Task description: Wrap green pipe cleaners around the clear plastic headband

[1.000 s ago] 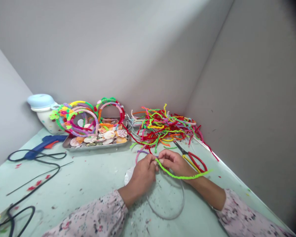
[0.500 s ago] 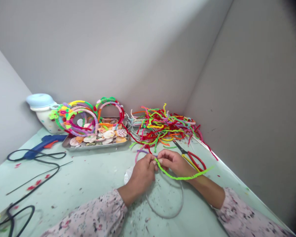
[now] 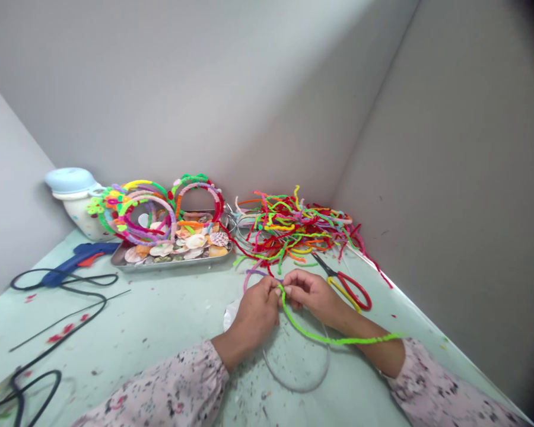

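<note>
My left hand pinches a thin grey headband, whose loop hangs down below both hands. Pink and purple fuzzy wrapping shows on the part beyond my fingers. Close against it, my right hand has thumb and forefinger closed on a bright green pipe cleaner at the band. The pipe cleaner's long free end curves down and right, across my right forearm. My fingers hide the exact spot where it meets the band.
Scissors lie right of my hands, before a heap of coloured pipe cleaners. A metal tray holds shells and wrapped headbands. At left are a blue glue gun, its black cord and a lidded white container.
The green pipe cleaner's free end has swung lower and farther right, from above my forearm to near the sleeve cuff. Both hands stay almost in place, still pinching.
</note>
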A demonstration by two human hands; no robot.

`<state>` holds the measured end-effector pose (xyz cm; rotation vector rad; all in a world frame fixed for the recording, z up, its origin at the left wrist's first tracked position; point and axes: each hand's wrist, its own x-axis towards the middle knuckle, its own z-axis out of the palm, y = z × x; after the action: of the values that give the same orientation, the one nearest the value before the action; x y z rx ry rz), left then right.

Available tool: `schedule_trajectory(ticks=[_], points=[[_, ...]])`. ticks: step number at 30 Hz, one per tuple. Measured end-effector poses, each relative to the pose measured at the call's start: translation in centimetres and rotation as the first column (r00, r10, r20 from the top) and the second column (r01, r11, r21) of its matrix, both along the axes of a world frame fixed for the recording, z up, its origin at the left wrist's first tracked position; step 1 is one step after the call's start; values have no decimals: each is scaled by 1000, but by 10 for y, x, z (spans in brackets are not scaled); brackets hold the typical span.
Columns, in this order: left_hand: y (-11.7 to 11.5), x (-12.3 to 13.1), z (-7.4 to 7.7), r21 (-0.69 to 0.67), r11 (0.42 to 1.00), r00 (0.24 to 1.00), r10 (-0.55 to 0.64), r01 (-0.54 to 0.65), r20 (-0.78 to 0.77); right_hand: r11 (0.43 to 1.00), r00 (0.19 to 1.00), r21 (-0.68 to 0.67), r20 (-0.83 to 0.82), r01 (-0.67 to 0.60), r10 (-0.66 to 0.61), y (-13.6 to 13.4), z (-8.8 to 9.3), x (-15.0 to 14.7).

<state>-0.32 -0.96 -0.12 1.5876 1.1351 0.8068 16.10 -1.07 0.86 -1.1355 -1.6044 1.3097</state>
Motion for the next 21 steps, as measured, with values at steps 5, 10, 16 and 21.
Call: schedule_trajectory(ticks=[5,10,16,21], points=[[0,0,-1,-9,1000,1000,-1,1,7,997,998,70,55,32,-36,-1,-4,0],[0,0,-2,0,1000,1000,1,-1,-8,990,993,126,96,55,-68,-4,-3,-1],[-1,-1,1,6,1000,1000,-2,2,-28,981,987,188,142,52,-79,-4,-4,-2],[-2,-1,5,3,1000,1000,3,-3,-27,976,983,209,157,59,-93,-5,-5,-3]])
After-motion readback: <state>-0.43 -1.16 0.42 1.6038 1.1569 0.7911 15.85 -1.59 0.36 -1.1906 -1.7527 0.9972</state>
